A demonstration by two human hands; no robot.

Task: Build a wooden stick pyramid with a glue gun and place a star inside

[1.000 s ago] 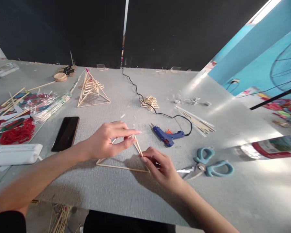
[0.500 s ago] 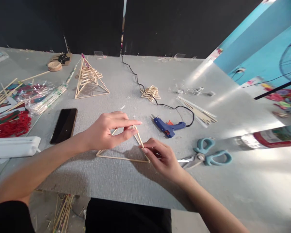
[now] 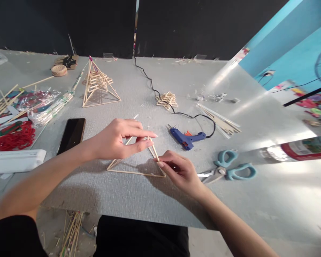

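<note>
A frame of thin wooden sticks (image 3: 135,173), with a triangular base, stands on the grey table in front of me. My left hand (image 3: 124,139) pinches its top, where sticks meet between thumb and fingers. Lower down, my right hand (image 3: 178,169) grips a slanting stick of the frame between thumb and index finger, near the right base corner. Part of the frame is hidden behind my left hand. A blue glue gun (image 3: 186,138) lies just beyond my right hand, and scissors with light blue handles (image 3: 240,172) lie to its right.
A pyramid of sticks (image 3: 101,104) stands at the back left, a small star-shaped stick piece (image 3: 167,100) farther right. A phone (image 3: 71,134), red cord (image 3: 16,137) and a white device (image 3: 17,161) lie left. Loose sticks (image 3: 222,120) and a bottle (image 3: 302,149) are right.
Both hands keep their hold on the stick frame, with hardly any movement. The whole view has shifted slightly.
</note>
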